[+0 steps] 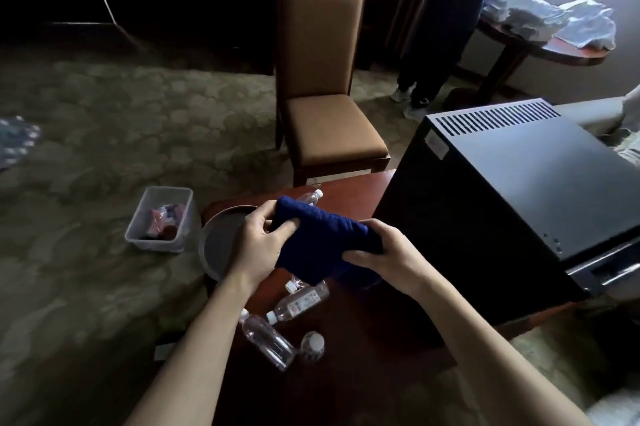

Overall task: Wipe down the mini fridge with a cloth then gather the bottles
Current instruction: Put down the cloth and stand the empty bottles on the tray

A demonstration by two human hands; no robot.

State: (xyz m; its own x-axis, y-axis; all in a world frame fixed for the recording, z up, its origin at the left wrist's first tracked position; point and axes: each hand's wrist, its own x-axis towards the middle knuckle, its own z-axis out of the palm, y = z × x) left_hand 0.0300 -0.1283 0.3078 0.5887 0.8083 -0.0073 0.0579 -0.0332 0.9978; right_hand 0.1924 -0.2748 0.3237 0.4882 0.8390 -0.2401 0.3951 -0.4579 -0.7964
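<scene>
Cloth (320,238), dark blue and folded, is held above the low table (349,387), the left hand (258,238) grasping its left end with curled fingers and the right hand (384,252) clenched around its right end. Just right of it the black fridge (512,190) stands on the table, and 4 bottles (266,339) lie below the hands, a 5th peeking out behind the cloth. A round tray (216,245) sits at the table's left edge, a plastic bin (161,217) on the carpet beside it, a chair (325,79) beyond.
</scene>
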